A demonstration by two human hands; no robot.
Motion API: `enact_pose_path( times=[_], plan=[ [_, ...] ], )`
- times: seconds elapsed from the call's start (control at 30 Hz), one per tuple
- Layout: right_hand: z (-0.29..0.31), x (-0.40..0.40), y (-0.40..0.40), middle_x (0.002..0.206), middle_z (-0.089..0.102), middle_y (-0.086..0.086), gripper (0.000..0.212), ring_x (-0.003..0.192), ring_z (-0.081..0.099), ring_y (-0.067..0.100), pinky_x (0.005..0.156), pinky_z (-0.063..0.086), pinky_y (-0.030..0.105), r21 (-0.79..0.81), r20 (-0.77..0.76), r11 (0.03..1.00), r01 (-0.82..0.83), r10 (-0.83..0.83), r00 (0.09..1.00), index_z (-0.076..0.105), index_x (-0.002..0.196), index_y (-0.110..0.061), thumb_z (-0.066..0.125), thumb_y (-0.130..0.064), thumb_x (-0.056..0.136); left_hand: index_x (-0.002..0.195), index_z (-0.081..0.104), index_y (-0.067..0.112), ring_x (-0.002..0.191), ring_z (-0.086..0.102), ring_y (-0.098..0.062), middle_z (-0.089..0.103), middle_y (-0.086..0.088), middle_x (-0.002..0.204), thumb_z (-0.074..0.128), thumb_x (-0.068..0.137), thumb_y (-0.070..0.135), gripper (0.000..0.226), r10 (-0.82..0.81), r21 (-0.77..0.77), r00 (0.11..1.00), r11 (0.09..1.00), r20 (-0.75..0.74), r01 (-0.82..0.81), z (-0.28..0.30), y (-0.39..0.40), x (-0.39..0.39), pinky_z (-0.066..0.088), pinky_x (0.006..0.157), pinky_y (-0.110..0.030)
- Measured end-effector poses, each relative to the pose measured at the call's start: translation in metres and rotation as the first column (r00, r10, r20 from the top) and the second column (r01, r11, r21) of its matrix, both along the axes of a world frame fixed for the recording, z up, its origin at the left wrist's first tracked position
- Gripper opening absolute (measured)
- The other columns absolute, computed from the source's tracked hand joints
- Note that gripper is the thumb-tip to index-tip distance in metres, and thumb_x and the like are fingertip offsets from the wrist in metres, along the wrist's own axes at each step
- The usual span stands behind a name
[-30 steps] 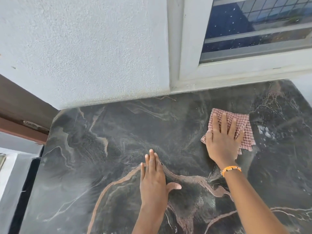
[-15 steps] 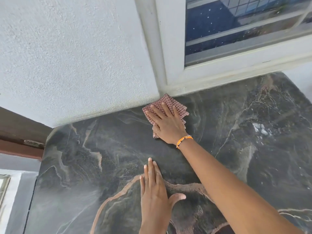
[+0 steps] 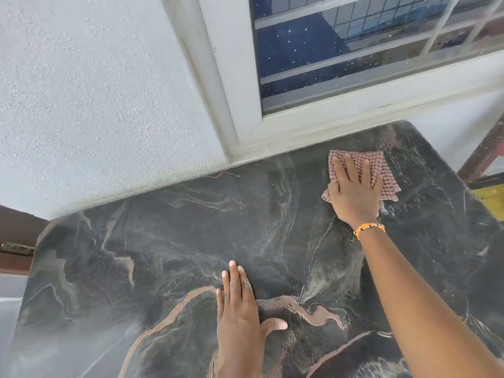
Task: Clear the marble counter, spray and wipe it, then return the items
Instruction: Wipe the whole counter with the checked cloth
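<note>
The dark marble counter (image 3: pixel 169 241) with pinkish veins fills the lower view, and nothing stands on it. A folded red-and-white checked cloth (image 3: pixel 381 170) lies at the far right, close to the window sill. My right hand (image 3: pixel 353 192) presses flat on the cloth with fingers spread, and an orange bracelet sits on its wrist. My left hand (image 3: pixel 240 309) rests palm down on the marble near the front middle, fingers together, holding nothing. Wet streaks show on the marble around the cloth.
A white textured wall (image 3: pixel 95 91) backs the counter on the left. A white-framed window (image 3: pixel 354 50) sits behind on the right. A brown wooden frame (image 3: pixel 482 156) and something yellow (image 3: pixel 491 197) lie past the counter's right edge. Brown woodwork (image 3: pixel 13 241) borders the left.
My right hand has swept the cloth from the back middle by the wall corner over to the far right of the counter. My left hand has stayed in place.
</note>
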State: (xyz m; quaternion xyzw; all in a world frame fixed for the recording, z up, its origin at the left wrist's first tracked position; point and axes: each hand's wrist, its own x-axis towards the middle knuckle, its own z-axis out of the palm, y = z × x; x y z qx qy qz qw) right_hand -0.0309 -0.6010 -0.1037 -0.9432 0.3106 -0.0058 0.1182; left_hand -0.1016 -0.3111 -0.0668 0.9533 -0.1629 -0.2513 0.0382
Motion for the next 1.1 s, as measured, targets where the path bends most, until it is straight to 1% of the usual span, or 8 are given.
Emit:
enact_pose_path(
  times=[0.13,0.27,0.53,0.6,0.7,0.77,0.87,1.1],
  plan=[
    [0.0,-0.021,0.053,0.16,0.004,-0.003,0.056,0.145,0.003,0.033,0.113,0.003,0.059,-0.002,-0.021,0.999,-0.039,0.038,0.999,0.007,0.149,-0.032,0.025,-0.037,0.096,0.132,-0.033,0.013,0.142,-0.022,-0.027,-0.04,-0.001,0.138,0.035,0.063,0.078,0.116,-0.011,0.037,0.999,0.999,0.033,0.01,-0.003,0.002,-0.001,-0.009,0.117,-0.037],
    [0.008,-0.021,0.134,0.16,0.005,-0.003,0.058,0.146,0.004,0.033,0.113,0.0,0.058,0.058,0.005,0.962,-0.268,0.268,0.963,0.009,0.149,-0.032,0.028,-0.036,0.095,0.144,-0.02,0.011,0.144,-0.02,-0.021,-0.034,0.003,0.144,0.044,0.068,0.074,0.117,0.056,-0.105,0.997,0.993,0.046,-0.051,-0.002,0.006,-0.006,-0.009,0.116,-0.036],
    [0.006,-0.078,0.193,0.158,0.0,-0.012,0.055,0.146,-0.009,0.023,0.113,-0.013,0.051,0.044,0.008,0.683,-0.729,0.73,0.684,0.006,0.147,-0.039,0.025,-0.037,0.096,0.135,-0.028,0.012,0.144,-0.014,-0.021,-0.014,-0.006,0.157,0.036,0.069,0.08,0.114,0.162,-0.158,0.983,0.976,0.083,-0.147,0.007,0.042,-0.072,0.001,0.118,-0.038],
    [0.005,-0.096,0.168,0.158,0.001,-0.014,0.055,0.145,-0.009,0.019,0.115,-0.01,0.05,0.012,-0.002,0.71,-0.704,0.705,0.71,0.005,0.147,-0.041,0.019,-0.039,0.094,0.141,0.004,0.004,0.144,0.001,-0.02,0.021,-0.016,0.152,0.022,0.068,0.084,0.11,0.08,-0.19,0.99,0.98,0.118,-0.057,0.011,0.043,-0.088,0.019,0.113,-0.042],
    [0.005,-0.111,0.121,0.158,-0.002,-0.016,0.054,0.146,-0.007,0.019,0.117,-0.004,0.047,-0.025,-0.058,0.835,-0.55,0.548,0.834,0.0,0.147,-0.042,0.021,-0.039,0.097,0.121,0.056,-0.005,0.124,0.05,-0.025,0.059,-0.02,0.125,0.009,0.071,0.079,0.108,-0.032,-0.137,0.996,0.99,0.081,0.043,0.014,0.04,-0.099,0.034,0.097,-0.039],
    [0.007,-0.12,0.091,0.158,-0.003,-0.015,0.053,0.147,-0.007,0.019,0.117,-0.003,0.046,-0.019,-0.081,0.917,-0.399,0.397,0.914,-0.001,0.147,-0.041,0.022,-0.038,0.099,0.133,0.043,-0.007,0.131,0.043,-0.031,0.037,-0.022,0.144,0.022,0.064,0.077,0.111,-0.054,-0.117,0.998,0.992,0.024,0.056,0.019,0.04,-0.103,0.039,0.103,-0.034],
    [0.006,-0.139,0.062,0.159,0.001,-0.011,0.051,0.147,-0.002,0.022,0.118,0.004,0.05,0.001,-0.085,0.983,-0.186,0.185,0.979,0.002,0.147,-0.039,0.021,-0.037,0.099,0.145,-0.011,0.005,0.142,-0.019,-0.027,-0.026,-0.006,0.15,0.033,0.06,0.077,0.119,0.006,-0.225,1.0,0.974,-0.021,-0.011,0.012,0.043,-0.104,-0.006,0.117,-0.035],
    [0.002,-0.18,0.108,0.16,-0.002,-0.007,0.054,0.146,0.0,0.029,0.114,0.002,0.057,0.037,-0.105,0.999,0.013,-0.009,0.994,-0.001,0.148,-0.037,0.021,-0.039,0.098,0.145,-0.014,0.003,0.145,-0.015,-0.025,-0.021,-0.011,0.155,0.05,0.075,0.063,0.112,-0.004,-0.14,0.997,0.99,0.071,0.014,0.001,0.038,-0.107,-0.005,0.117,-0.039]
  ],
)
